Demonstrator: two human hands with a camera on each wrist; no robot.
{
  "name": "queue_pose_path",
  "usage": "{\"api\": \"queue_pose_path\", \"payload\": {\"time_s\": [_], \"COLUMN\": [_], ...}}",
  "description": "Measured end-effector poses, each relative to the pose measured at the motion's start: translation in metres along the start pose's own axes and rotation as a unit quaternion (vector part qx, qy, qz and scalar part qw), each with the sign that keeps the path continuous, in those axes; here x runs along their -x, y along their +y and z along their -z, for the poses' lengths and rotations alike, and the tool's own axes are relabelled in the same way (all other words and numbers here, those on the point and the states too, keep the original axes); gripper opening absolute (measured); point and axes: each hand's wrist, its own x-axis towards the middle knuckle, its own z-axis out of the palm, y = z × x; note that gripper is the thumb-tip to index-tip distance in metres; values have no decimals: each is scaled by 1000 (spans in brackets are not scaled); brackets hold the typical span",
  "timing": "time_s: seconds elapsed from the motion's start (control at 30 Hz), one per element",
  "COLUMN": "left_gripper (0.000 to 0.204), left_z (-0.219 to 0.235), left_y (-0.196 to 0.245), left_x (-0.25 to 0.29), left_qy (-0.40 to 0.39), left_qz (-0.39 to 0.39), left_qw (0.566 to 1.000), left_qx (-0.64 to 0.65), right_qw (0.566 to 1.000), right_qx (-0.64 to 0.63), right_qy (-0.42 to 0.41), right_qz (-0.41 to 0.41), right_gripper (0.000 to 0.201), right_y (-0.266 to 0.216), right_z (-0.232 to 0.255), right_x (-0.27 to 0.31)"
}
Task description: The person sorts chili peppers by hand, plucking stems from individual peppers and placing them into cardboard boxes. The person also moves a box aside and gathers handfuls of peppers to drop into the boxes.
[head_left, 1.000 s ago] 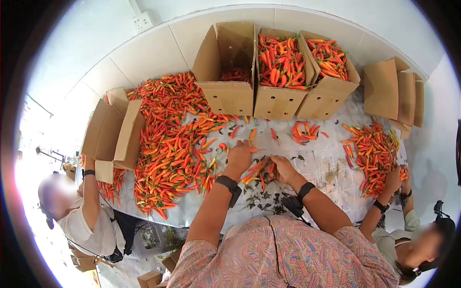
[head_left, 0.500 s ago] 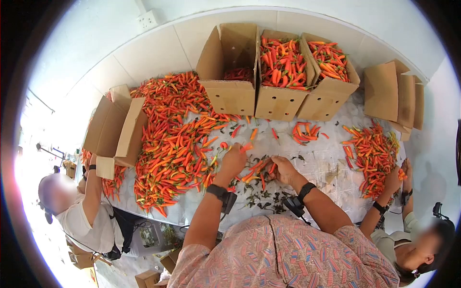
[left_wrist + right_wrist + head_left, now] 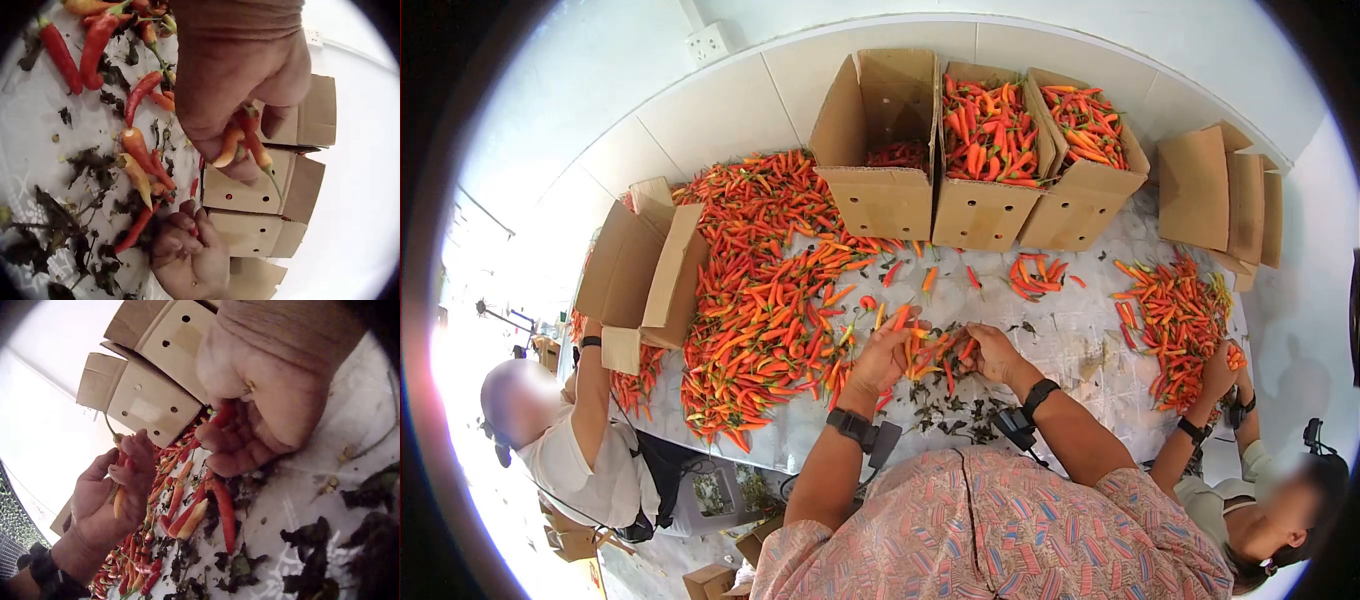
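Note:
My left hand (image 3: 880, 360) holds a few chili peppers (image 3: 253, 140), red and orange with green stems, in its curled fingers, raised over the table. To its right, my right hand (image 3: 997, 352) pinches a red chili (image 3: 226, 414), partly hidden by the fingers. Between and below the hands lie loose chilies (image 3: 224, 515), red, orange and pale yellow. Dark, wilted leaves (image 3: 960, 412) are scattered on the table in front of me.
A big chili heap (image 3: 750, 340) spreads at left. Along the back stand a deep cardboard box (image 3: 880, 205) and two boxes (image 3: 985, 215) filled with chilies. Another chili pile (image 3: 1175, 335) lies at right. One person (image 3: 590, 440) works at each side.
My left hand has drawn back toward me and slightly left, turning so the chilies in it show more. The right hand stays almost in place with its chili.

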Motion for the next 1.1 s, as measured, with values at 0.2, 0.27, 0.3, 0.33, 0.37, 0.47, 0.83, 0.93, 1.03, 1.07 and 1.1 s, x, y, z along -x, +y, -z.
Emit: {"api": "queue_pose_path", "payload": {"time_s": [0.2, 0.27, 0.3, 0.33, 0.37, 0.47, 0.83, 0.93, 1.03, 1.07, 1.1], "left_gripper": [36, 29, 29, 24, 19, 12, 30, 27, 28, 29, 29], "left_z": [17, 16, 18, 21, 23, 14, -6, -12, -10, -9, -12], "left_y": [-16, -20, -21, -21, -22, -18, -35, -41, -43, -43, -41], "left_x": [-11, -14, -15, -17, -18, -20, -42, -47, -52, -53, -54], "left_qy": [51, 67, 67, 82, 96, 186, 73, 73, 63, 48, 48], "left_qz": [-2, -24, -23, -10, 3, 30, -88, -77, -80, -83, -83], "left_qw": [999, 996, 996, 996, 995, 980, 574, 548, 544, 536, 536], "left_qx": [0, -47, -47, -42, -37, -68, -811, -830, -833, -839, -839], "right_qw": [1000, 1000, 1000, 1000, 1000, 1000, 1000, 999, 1000, 1000, 1000], "right_qx": [15, 21, 19, 17, 17, 10, 10, 11, 9, 9, 10], "right_qy": [15, 9, 12, 15, 16, 1, -3, -21, -18, -18, -12], "right_qz": [4, 10, 9, 8, 8, 10, 11, 25, 14, 14, 11], "right_gripper": [26, 23, 23, 22, 22, 22, 23, 24, 25, 25, 25], "right_y": [-1, 1, 1, 2, 2, 4, 5, 6, 5, 5, 5], "right_z": [-3, -1, 0, 0, 1, 4, 4, 6, 6, 5, 5], "right_x": [3, 1, 1, 0, -1, -2, -3, -4, -3, -3, -3]}}
